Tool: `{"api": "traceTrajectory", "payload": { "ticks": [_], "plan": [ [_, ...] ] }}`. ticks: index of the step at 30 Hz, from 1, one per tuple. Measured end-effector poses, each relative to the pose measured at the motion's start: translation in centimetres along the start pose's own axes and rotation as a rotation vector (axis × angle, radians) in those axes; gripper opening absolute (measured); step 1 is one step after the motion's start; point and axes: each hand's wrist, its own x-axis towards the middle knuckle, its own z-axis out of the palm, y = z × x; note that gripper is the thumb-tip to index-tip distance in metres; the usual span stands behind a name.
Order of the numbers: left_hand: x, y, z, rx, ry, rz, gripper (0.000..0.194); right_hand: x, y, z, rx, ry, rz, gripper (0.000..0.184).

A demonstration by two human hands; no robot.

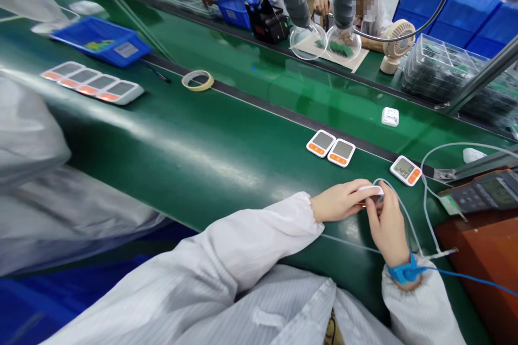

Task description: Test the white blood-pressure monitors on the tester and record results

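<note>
Both my hands meet on a small white device (371, 191) with an orange edge, held just above the green belt (210, 140). My left hand (339, 200) grips it from the left with curled fingers. My right hand (387, 225), with a blue strap on its wrist, closes on it from the right. A thin white cable (408, 221) runs from the device toward the right. Three more white devices with grey screens and orange buttons lie beyond: a pair (331, 147) side by side and one (406, 170) showing digits.
A row of several devices (92, 82), a blue tray (101, 40) and a tape roll (197, 80) lie at the left. A grey meter (481, 192) sits on an orange box (481, 259) at the right. Other people work across the belt by a small fan (397, 43).
</note>
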Motion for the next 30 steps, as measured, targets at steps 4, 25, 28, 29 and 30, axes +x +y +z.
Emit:
{"api": "traceTrajectory", "payload": {
  "ticks": [4, 25, 28, 29, 30],
  "plan": [
    [0.2, 0.3, 0.0, -0.594, 0.195, -0.322, 0.057, 0.1, 0.2, -0.6, 0.137, -0.06, 0.134, 0.049],
    [-1.0, 2.2, -3.2, -1.049, 0.072, -0.639, 0.069, -0.1, 0.3, 0.2, -0.138, -0.137, -0.145, 0.025],
    [-0.9, 1.5, -5.2, -0.908, 0.193, -0.64, 0.07, -0.2, 0.9, 0.8, -0.264, -0.156, -0.151, 0.016],
    [-0.9, 1.1, -6.3, -0.876, 0.246, -0.656, 0.071, -0.2, 1.0, 1.0, -0.296, -0.15, -0.167, 0.013],
    [-1.0, 0.6, -7.5, -0.847, 0.305, -0.673, 0.072, -0.2, 1.1, 1.1, -0.325, -0.137, -0.184, 0.012]
  ]
}}
